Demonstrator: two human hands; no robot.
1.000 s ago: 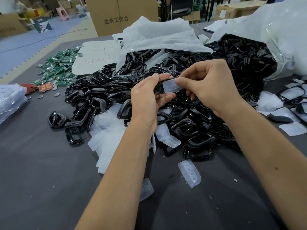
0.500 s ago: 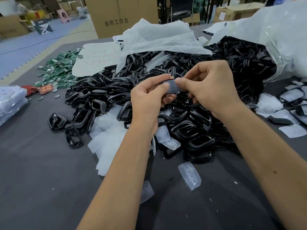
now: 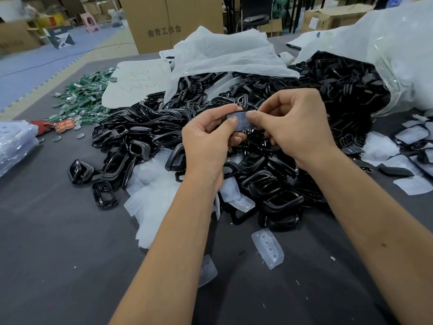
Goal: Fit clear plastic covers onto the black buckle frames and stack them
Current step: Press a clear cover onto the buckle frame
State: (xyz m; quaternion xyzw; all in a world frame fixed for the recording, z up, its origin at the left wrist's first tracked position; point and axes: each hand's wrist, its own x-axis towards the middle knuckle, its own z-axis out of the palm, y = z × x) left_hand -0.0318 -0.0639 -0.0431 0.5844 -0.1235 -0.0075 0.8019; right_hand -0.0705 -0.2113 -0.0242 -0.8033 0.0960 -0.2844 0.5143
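Note:
Above a big heap of black buckle frames (image 3: 145, 141), my left hand (image 3: 206, 141) grips one black frame with a clear plastic cover (image 3: 242, 121) lying on it. My right hand (image 3: 290, 127) pinches the cover's right end between thumb and forefinger. My left thumb presses on its left end. Most of the held frame is hidden by my fingers. Loose clear covers (image 3: 268, 247) lie on the dark table near my forearms, and a pale pile of them (image 3: 152, 198) sits left of my left wrist.
A clear bag (image 3: 398, 55) spilling black frames lies at the right. White sheeting (image 3: 225, 55) covers the heap's back. Finished covered frames (image 3: 412, 137) lie at the far right. Green packets (image 3: 86, 97) and a plastic bundle (image 3: 14, 141) sit at the left. Cardboard boxes (image 3: 164, 24) stand behind.
The cover has gone from tilted up between my fingertips to lying flat on the black frame. Both hands have stayed close together above the heap.

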